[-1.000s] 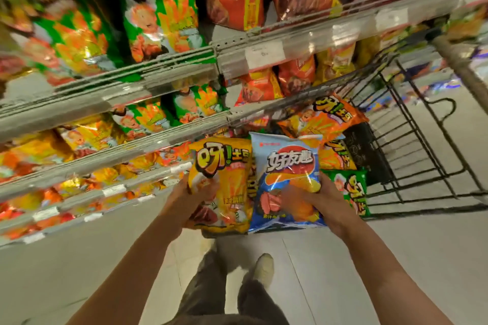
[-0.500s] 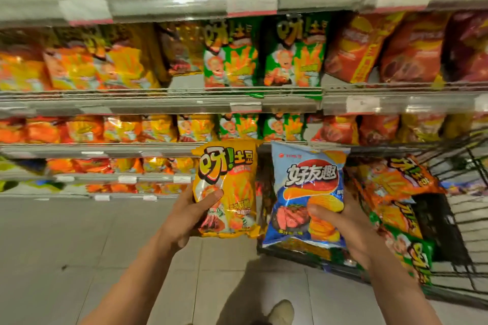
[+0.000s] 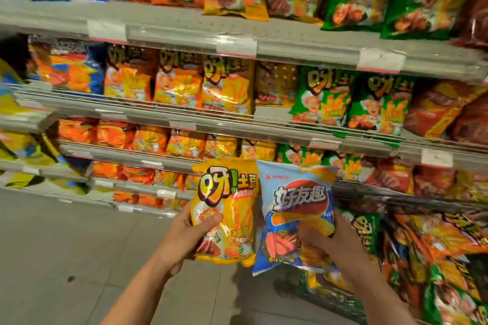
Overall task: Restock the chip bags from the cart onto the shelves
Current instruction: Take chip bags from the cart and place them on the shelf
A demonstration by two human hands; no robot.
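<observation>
Chip bags, a yellow crinkly foil bag (image 3: 224,208) in the left hand (image 3: 184,235) and a blue one (image 3: 295,208) in the right hand (image 3: 330,243), each pinched low, hover below the grey shelf rail (image 3: 184,124), likely light, slippery, crushable.

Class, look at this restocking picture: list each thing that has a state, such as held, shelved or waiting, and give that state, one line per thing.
yellow chip bag: upright, held in the left hand's grip, off the shelf.
blue chip bag: upright, held in the right hand's grip, off the shelf.
left hand: fingers curled round the yellow bag.
right hand: fingers curled round the blue bag.
cart bags: piled at lower right, not yet shelved.
shelves: stocked with rows of bags.
</observation>
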